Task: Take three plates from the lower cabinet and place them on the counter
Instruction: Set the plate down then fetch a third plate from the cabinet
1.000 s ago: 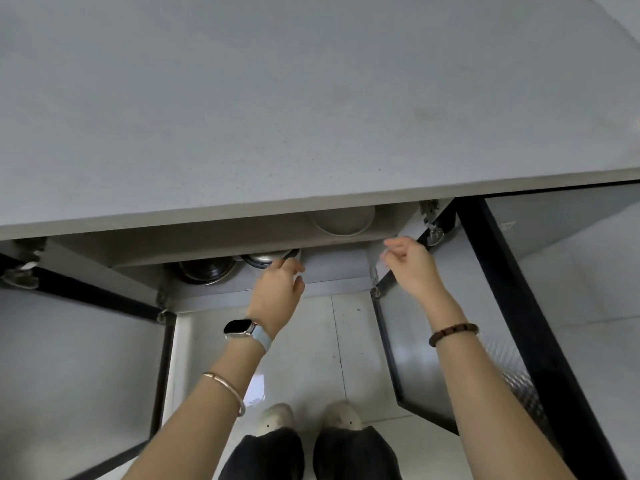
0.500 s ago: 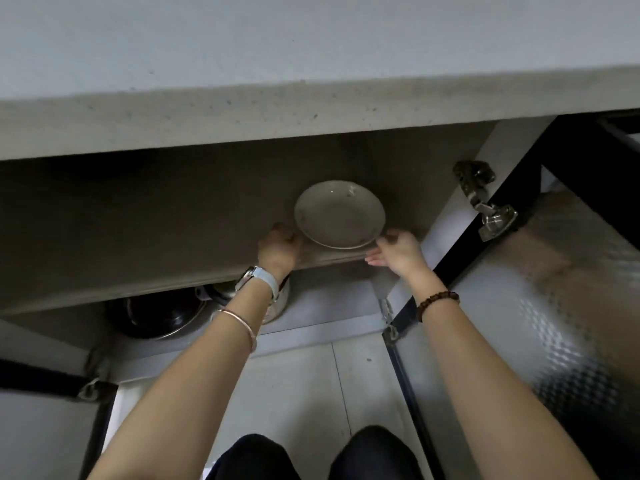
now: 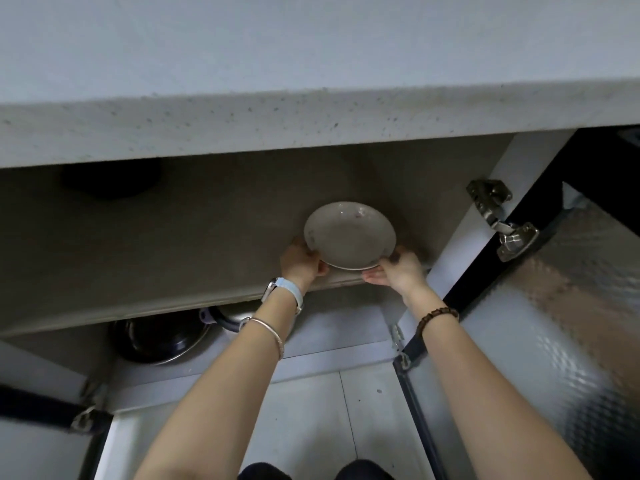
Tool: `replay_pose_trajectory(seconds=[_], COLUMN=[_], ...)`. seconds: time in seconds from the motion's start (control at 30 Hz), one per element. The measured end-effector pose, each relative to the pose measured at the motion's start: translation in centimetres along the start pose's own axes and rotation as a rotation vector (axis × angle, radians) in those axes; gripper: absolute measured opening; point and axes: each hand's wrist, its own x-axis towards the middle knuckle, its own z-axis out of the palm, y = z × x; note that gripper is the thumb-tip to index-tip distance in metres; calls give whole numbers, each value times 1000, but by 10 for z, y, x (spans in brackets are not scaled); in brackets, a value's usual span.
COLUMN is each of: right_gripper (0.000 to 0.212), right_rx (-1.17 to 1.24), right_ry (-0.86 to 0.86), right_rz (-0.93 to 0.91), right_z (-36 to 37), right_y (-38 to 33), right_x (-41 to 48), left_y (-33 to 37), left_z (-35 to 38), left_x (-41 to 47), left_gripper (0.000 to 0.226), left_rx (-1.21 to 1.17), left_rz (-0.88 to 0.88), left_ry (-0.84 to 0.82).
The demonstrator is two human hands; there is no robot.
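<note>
A white plate (image 3: 349,233) with a faint pattern sits near the front edge of the shelf (image 3: 173,251) inside the open lower cabinet. More plate rims show under it; their number is unclear. My left hand (image 3: 300,259) grips the plate stack at its left rim. My right hand (image 3: 398,268) holds the right rim, thumb on top and fingers beneath. The grey counter (image 3: 311,46) overhangs the cabinet across the top of the view.
A dark pan (image 3: 159,337) and a steel pot (image 3: 232,315) stand on the cabinet floor below the shelf. The right door (image 3: 561,341) hangs open with hinges (image 3: 502,220) close to my right arm. The left door edge (image 3: 41,410) is at lower left. A dark object (image 3: 107,180) sits far back on the shelf.
My view dropped lower and closer to the cabinet. Both hands went from the shelf's front edge to the plate rims and now hold the stack.
</note>
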Motion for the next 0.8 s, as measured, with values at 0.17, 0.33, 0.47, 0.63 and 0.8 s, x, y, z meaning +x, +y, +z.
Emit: replay_pose_trajectory(seconds=[0.17, 0.33, 0.47, 0.63, 0.8], right_gripper=[38, 46, 45, 42, 47], right_rx=[81, 122, 104, 24, -126], right_ry=[35, 71, 69, 46, -52], right_rz=[40, 36, 38, 103, 193], right_z=[-4, -9, -7, -2, 3], right_y=[-10, -27, -47, -73, -109], right_x=[-11, -35, -72, -151, -252], left_y=[41, 62, 77, 96, 124], left_z=[-6, -12, -35, -79, -123], left_x=[-49, -78, -108, -184, -295], left_gripper=[19, 27, 31, 19, 29], left_rx=[19, 5, -7, 29, -109], left_rz=[-5, -24, -128, -163, -257], left_ry=[33, 84, 57, 57, 72])
